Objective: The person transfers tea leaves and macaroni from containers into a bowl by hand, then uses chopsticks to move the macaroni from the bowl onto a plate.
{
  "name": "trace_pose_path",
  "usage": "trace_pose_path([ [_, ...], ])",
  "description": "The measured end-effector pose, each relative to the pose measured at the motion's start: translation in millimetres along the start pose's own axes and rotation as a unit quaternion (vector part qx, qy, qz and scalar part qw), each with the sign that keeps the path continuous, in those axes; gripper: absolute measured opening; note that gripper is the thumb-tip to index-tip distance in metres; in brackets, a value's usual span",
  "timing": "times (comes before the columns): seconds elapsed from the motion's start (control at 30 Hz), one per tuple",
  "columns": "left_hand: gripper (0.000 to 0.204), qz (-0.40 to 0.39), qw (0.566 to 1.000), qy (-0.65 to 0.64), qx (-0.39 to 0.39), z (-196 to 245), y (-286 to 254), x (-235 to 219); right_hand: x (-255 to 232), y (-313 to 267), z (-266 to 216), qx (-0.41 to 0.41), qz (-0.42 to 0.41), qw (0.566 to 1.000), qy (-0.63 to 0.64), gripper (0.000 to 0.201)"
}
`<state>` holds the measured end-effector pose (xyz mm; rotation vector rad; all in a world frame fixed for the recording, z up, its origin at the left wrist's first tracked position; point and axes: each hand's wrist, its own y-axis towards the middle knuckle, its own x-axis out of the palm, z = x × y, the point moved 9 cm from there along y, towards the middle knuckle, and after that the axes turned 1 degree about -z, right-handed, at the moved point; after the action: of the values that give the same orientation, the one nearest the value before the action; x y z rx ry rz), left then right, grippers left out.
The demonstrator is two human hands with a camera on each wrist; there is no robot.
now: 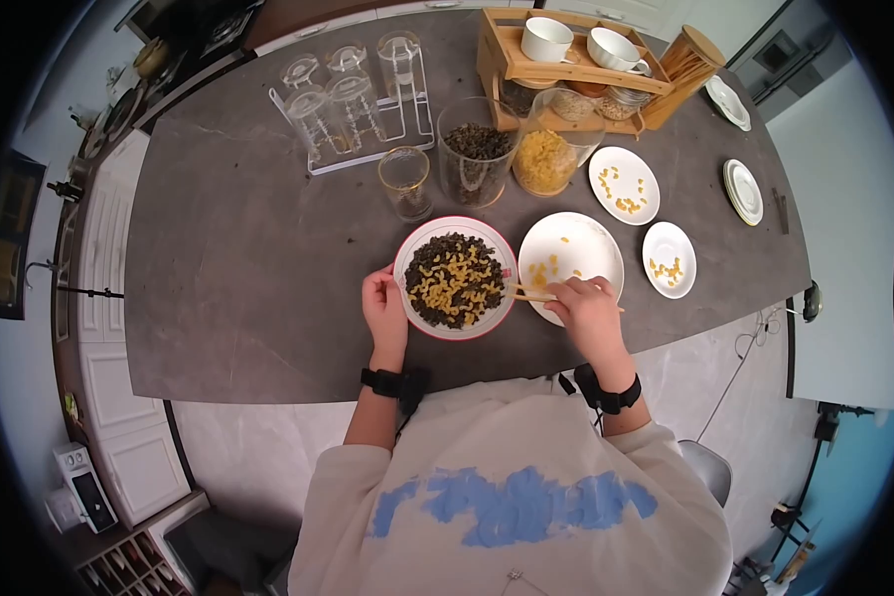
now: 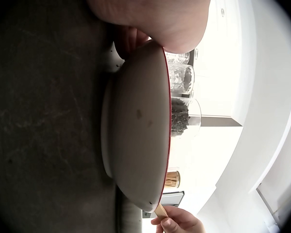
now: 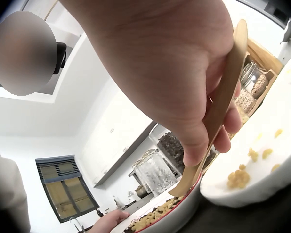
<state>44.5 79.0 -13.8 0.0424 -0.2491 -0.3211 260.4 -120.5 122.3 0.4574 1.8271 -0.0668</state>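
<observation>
A white bowl with a red rim stands on the table, filled with dark dried bits and small yellow macaroni-like pieces on top. My left hand holds the bowl's left side, fingers against its outer wall. In my right hand is a pair of wooden tongs, pinched between thumb and fingers. Their tips lie at the bowl's right rim, over the pieces inside. Below the right hand is a large white plate with several yellow pieces on it.
Behind the bowl stand a glass, a jar of dark bits and a jar of yellow pieces. Small plates with yellow pieces lie to the right. A glass rack and a wooden shelf with cups stand farther back.
</observation>
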Motion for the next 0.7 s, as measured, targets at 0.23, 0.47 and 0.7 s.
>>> trace_pose_path([
  [0.23, 0.005, 0.0, 1.0, 0.003, 0.008, -0.5, 0.9, -0.2, 18.1, 10.2, -35.4, -0.069, -0.034, 0.997, 0.007, 0.019],
  [0.47, 0.004, 0.004, 1.0, 0.004, 0.003, 2.6, 0.3, 1.8, 36.1, 19.0, -47.7, -0.101, -0.027, 0.994, -0.014, 0.018],
  [0.7, 0.005, 0.001, 1.0, 0.002, 0.003, 4.7, -0.4, 3.1, 39.9, 20.6, -48.8, -0.102, -0.04, 0.993, -0.039, 0.017],
])
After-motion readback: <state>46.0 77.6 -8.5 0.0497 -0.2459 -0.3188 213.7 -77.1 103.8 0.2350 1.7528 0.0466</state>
